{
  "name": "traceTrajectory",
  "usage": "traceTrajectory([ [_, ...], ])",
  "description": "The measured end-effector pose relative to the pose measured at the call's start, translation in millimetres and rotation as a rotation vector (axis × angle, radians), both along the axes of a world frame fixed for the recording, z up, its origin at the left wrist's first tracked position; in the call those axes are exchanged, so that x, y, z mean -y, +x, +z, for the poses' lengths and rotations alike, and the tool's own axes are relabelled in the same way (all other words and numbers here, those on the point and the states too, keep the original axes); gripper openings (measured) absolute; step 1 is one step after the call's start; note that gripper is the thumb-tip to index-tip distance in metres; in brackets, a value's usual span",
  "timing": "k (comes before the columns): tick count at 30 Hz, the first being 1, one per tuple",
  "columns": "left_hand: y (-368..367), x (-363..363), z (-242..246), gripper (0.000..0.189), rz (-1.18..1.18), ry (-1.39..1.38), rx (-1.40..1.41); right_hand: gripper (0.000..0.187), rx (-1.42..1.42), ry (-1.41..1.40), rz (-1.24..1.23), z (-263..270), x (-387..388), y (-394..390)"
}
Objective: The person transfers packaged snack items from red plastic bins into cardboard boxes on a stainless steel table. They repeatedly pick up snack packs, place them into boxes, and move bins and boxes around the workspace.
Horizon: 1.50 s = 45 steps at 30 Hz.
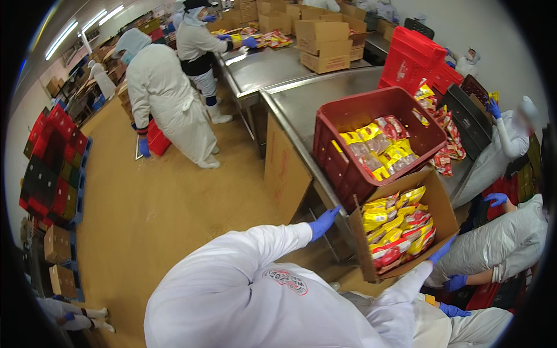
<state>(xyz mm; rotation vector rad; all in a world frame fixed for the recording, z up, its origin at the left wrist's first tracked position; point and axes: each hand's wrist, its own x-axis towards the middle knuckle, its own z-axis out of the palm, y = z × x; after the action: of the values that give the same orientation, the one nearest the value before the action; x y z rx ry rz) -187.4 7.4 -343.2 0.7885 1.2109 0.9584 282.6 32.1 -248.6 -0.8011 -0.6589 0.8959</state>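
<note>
An upright cardboard box (364, 256), open at the top and filled with red and yellow plastic packets (400, 230), stands at the near end of the steel table (300, 104). My right hand (443, 251), in a blue glove, rests against the box's near right side. Beside the table's corner, to the left of the box, is my gloved left hand (324, 224); its fingers point forward and nothing shows in it. Just behind the box a dark red plastic crate (343, 176) holds similar packets in rows.
Loose packets (448, 143) lie right of the crate, near a bright red crate (411, 56). A flat cardboard panel (285, 169) leans under the table edge. Co-workers stand close on my right; one person (163, 87) bends over a red crate (156, 138) on the floor. Stacked crates (52, 174) are far left.
</note>
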Motion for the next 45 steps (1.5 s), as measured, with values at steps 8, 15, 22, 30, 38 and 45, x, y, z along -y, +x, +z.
traceTrajectory([
  [8, 45.2, 28.0, -56.5, 0.087, -0.524, -0.285, 0.380, 0.057, 0.476, -0.215, -0.748, 10.0, 132.1, -73.9],
  [15, 44.0, 42.2, -16.7, 0.088, -0.573, -0.327, 0.367, 0.036, 0.670, -0.327, -0.460, 82.1, 121.5, -57.3],
  [22, 40.5, 57.4, -6.2, 0.088, -0.640, -0.386, 0.344, 0.025, 0.971, -0.649, -0.710, 102.5, 150.3, -90.7],
  [30, 19.7, 56.0, 53.4, 0.089, -0.646, -0.399, 0.333, 0.022, 1.218, -0.830, -0.537, 179.3, 228.0, -210.9],
  [38, -159.7, 73.3, 81.5, 0.090, -0.500, -0.349, 0.359, 0.015, 1.248, -0.554, -0.348, 209.1, 214.6, -413.3],
  [45, -392.3, 120.6, 61.9, 0.090, -0.211, -0.357, 0.393, 0.016, 1.394, -0.319, 0.027, 181.7, 153.3, -601.3],
])
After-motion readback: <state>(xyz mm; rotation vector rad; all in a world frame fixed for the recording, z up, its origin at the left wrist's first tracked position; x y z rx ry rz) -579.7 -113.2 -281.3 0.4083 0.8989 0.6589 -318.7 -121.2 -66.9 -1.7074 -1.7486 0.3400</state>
